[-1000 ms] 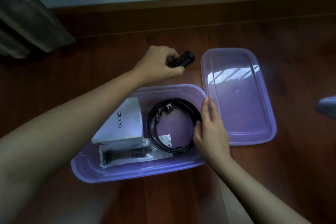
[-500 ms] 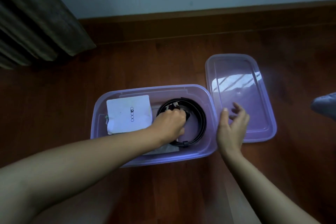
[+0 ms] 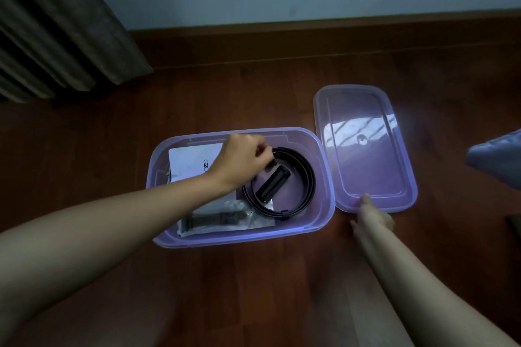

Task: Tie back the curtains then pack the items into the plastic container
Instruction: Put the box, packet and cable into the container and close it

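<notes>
My left hand (image 3: 242,162) curls its fingers over the belt (image 3: 308,177) in the right half of the plastic container (image 3: 239,238); whether it grips, I cannot tell. My right hand (image 3: 373,217), finger straight, touches the lid (image 3: 366,166) at its near edge.

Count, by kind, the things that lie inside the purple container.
White box: 1
Coiled black belt: 1
Black cylinder: 1
Bagged strap: 1
Total: 4

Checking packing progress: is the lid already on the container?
No, the lid lies on the floor beside the open container.
</notes>
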The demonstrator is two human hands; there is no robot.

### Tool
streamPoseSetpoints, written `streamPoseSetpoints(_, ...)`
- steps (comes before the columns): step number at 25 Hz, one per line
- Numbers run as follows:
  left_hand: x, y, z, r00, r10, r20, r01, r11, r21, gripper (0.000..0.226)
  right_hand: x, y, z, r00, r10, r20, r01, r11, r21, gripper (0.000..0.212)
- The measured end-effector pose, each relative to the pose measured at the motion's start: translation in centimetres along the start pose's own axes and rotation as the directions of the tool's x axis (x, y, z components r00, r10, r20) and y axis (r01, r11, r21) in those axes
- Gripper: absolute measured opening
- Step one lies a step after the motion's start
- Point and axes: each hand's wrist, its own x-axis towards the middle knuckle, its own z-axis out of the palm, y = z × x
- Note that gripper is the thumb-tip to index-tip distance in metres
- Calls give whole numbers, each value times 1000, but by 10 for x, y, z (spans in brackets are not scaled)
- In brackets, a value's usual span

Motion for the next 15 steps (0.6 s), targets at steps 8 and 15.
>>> streamPoseSetpoints(8, -6, -6, -25, 976, -204, 74, 217, 892, -398, 17, -22, -46, 1, 986, -167, 15, 128, 806, 578, 51)
streamPoseSetpoints(15, 5, -14, -58, 801, -544, 249, 421, 217, -881, 47, -41, -80, -24, 649, -455, 610, -70, 762, 643, 39)
